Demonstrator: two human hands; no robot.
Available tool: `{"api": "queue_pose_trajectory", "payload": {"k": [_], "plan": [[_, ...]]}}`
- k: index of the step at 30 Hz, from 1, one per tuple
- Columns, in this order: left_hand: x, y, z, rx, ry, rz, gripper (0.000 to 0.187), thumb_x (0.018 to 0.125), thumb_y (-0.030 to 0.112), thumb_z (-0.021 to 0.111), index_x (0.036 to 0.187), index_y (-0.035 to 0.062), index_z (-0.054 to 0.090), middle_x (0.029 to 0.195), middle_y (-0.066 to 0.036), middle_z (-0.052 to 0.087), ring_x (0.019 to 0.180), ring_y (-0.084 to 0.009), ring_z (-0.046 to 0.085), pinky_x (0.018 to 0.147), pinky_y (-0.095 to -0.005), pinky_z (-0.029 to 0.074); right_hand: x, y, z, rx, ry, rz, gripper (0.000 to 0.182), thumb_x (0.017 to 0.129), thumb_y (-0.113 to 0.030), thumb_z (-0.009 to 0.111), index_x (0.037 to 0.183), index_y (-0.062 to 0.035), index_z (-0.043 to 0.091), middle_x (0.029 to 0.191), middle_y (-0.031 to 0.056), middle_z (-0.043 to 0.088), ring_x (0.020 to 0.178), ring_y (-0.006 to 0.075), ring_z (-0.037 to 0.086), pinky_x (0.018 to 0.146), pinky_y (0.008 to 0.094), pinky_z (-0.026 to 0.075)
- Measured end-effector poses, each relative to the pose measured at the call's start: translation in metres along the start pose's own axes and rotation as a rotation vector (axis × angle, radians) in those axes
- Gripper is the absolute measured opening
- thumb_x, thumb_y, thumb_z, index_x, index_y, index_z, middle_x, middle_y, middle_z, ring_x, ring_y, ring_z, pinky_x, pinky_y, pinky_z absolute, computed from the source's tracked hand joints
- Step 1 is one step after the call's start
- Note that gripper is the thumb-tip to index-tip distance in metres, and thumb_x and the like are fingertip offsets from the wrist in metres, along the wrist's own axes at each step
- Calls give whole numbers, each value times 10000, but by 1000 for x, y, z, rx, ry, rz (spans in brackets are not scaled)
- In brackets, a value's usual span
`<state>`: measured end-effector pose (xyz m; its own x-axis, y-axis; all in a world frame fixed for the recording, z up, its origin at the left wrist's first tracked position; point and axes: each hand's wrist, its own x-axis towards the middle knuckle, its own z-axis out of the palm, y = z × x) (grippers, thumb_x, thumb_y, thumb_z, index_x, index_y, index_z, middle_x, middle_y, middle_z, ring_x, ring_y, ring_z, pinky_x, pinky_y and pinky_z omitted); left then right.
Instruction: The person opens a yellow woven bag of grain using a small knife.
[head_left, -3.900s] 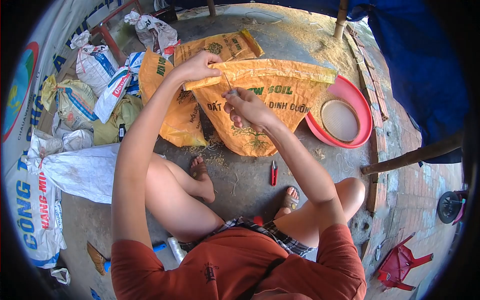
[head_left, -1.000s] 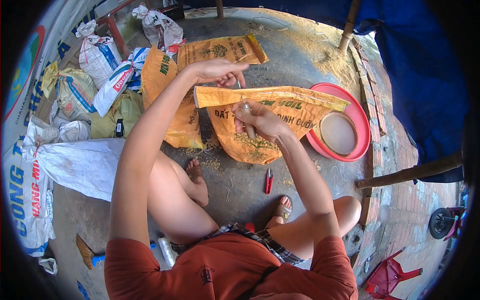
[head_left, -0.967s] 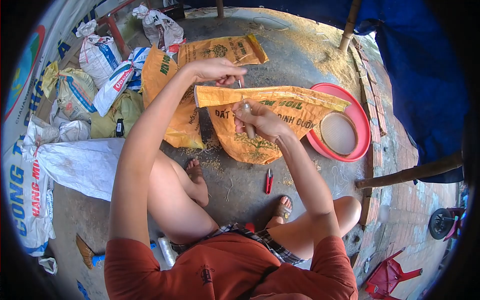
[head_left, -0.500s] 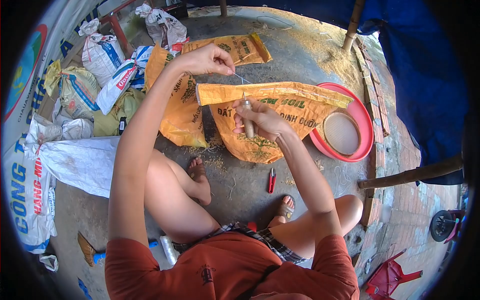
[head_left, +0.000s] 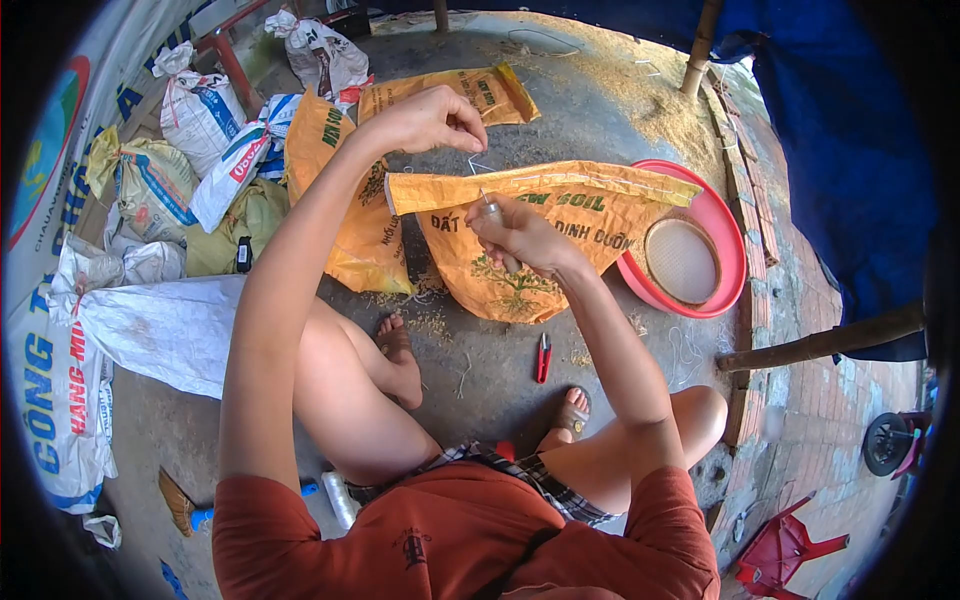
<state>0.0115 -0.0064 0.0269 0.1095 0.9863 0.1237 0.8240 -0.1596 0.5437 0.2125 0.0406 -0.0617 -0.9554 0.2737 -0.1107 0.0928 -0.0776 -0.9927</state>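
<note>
My left hand (head_left: 440, 120) is closed in a pinch on a thin white thread (head_left: 474, 163), just above the top edge of an orange printed sack (head_left: 550, 275). The thread runs down toward the tip of an awl (head_left: 492, 212). My right hand (head_left: 525, 238) is wrapped round the awl's handle, with its thin metal point upward at the sack's folded top band. White stitching shows along the right part of that band. My fingers cover part of the handle.
Two more orange sacks (head_left: 345, 235) (head_left: 450, 97) lie beyond and to the left. Right of the sack stands a pink basin (head_left: 735, 240) holding a round sieve (head_left: 683, 263). Red thread snips (head_left: 543, 360) lie on the floor. A thread spool (head_left: 340, 500) is near my left thigh.
My left hand has shifted slightly right, and the thread beneath it now bends instead of running straight. The awl has tilted in my right hand, its handle end now pointing more to the right.
</note>
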Motion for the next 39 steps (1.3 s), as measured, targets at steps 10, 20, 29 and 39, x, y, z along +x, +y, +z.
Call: {"api": "queue_pose_trajectory", "payload": {"k": [10, 20, 29, 39], "plan": [[-4, -21, -9, -191, -53, -299, 202, 752, 208, 701, 871, 46, 679, 729, -8, 610, 608, -73, 521, 531, -227, 436, 4, 8, 0, -77, 120, -94, 153, 876, -182, 559, 954, -58, 519, 584, -22, 461, 461, 52, 436, 381, 192, 314], [-16, -20, -4, -308, -80, -181, 198, 807, 215, 615, 941, 76, 657, 785, 26, 537, 729, -60, 485, 611, -230, 406, 5, 4, 3, 117, 174, -46, 224, 879, -193, 558, 1039, -42, 517, 654, 6, 489, 524, 78, 481, 456, 208, 394], [-15, 22, 26, 280, 206, -98, 340, 638, 294, 735, 828, 17, 681, 779, -106, 456, 864, -253, 504, 767, -358, 407, 2, -9, 3, 502, 64, 16, 243, 900, -160, 509, 1081, 1, 481, 733, 37, 506, 621, 108, 492, 539, 244, 440], [-5, 4, 36, 271, 421, -45, 284, 643, 180, 723, 844, -12, 669, 820, -119, 487, 841, -267, 520, 770, -349, 420, 5, 1, 0, 1573, -399, 63, 233, 936, -130, 422, 1071, 59, 447, 738, 5, 350, 609, 73, 344, 477, 197, 322]]}}
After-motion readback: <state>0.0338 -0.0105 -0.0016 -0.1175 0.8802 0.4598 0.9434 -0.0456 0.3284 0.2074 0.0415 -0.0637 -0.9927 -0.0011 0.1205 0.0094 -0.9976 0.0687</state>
